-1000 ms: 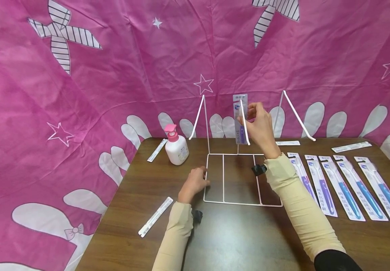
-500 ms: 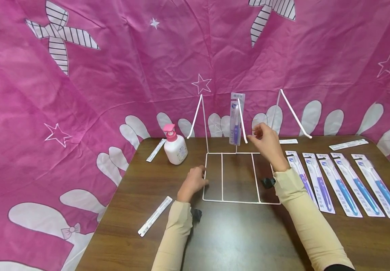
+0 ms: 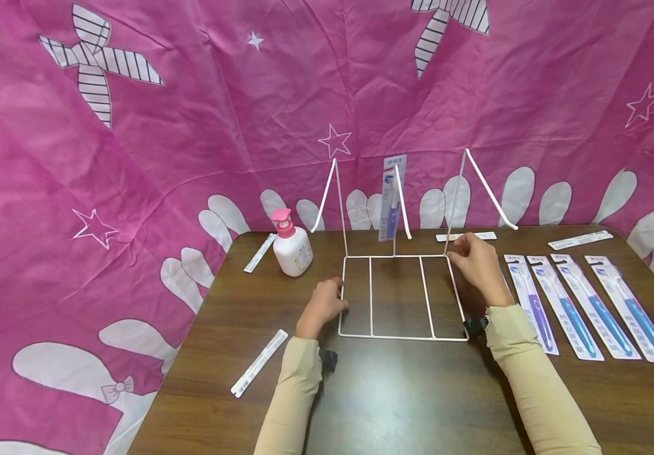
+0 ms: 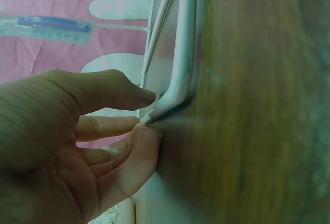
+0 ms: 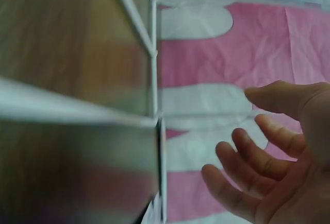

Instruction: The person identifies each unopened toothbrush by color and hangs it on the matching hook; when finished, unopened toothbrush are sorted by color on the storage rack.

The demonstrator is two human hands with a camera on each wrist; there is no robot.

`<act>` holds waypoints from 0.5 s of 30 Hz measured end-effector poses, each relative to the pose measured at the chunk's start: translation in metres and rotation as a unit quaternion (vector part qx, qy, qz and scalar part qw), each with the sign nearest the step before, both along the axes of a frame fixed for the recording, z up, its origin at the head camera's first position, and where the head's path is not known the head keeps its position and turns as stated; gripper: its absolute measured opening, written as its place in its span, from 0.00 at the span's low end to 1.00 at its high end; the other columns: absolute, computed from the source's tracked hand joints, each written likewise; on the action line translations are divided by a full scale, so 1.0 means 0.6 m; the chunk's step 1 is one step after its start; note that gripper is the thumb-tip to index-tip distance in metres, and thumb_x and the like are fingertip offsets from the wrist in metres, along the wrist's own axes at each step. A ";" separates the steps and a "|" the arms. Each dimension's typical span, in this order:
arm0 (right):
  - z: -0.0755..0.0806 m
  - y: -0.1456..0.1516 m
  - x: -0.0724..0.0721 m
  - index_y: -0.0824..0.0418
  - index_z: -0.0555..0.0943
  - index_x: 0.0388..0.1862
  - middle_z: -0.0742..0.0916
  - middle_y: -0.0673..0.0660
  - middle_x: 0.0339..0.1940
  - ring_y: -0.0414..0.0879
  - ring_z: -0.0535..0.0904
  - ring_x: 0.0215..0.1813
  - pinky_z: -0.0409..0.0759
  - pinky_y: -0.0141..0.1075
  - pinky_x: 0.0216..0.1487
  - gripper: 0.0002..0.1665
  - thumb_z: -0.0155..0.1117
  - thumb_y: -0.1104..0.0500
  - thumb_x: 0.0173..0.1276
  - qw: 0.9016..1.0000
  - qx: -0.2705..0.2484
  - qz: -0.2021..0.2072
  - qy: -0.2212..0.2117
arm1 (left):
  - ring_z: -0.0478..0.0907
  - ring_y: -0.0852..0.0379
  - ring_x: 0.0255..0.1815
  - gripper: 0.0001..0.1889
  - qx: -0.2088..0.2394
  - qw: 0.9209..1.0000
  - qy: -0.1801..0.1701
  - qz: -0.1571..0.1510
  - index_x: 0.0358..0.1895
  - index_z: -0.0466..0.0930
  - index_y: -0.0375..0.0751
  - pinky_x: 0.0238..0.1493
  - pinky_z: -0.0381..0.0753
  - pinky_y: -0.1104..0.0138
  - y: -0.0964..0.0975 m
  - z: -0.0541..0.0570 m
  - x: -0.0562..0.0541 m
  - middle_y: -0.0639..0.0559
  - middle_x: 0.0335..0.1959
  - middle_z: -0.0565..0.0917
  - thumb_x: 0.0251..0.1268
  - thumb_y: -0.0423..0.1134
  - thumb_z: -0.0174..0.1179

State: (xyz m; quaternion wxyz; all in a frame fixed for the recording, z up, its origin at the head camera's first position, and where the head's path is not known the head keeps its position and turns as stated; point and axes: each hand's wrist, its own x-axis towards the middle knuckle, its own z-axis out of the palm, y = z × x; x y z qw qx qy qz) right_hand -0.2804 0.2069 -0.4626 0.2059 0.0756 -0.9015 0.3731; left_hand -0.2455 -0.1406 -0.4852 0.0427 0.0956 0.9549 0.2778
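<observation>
A white wire rack (image 3: 403,337) with a flat base frame and three slanted hooks stands on the table. My left hand (image 3: 324,305) holds the base's left side bar; in the left wrist view its thumb (image 4: 124,92) and fingers lie on either side of the wire near a corner. A packaged purple-handled toothbrush (image 3: 388,205) hangs on the middle hook. The left and right hooks bear nothing. My right hand (image 3: 477,262) is beside the rack's right rear corner, its fingers (image 5: 252,154) loosely bent and holding nothing.
Several packaged toothbrushes (image 3: 629,309) lie in a row at the right, one partly hidden by my right arm. A white pump bottle with a pink top (image 3: 293,249) stands left of the rack. Narrow white strips (image 3: 260,363) lie about the table. A pink curtain (image 3: 201,114) hangs behind.
My right hand has let go of the packaged toothbrush, which now hangs on the middle hook, and has moved down and right. My left hand stays on the rack.
</observation>
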 end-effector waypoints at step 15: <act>-0.015 0.077 0.025 0.76 0.76 0.47 0.83 0.75 0.38 0.72 0.78 0.42 0.73 0.61 0.43 0.20 0.68 0.63 0.60 0.993 0.053 -0.070 -0.077 | 0.78 0.47 0.35 0.20 0.001 1.000 0.004 0.005 0.52 0.79 0.31 0.40 0.80 0.54 0.002 0.001 0.002 0.45 0.32 0.80 0.56 0.31 0.70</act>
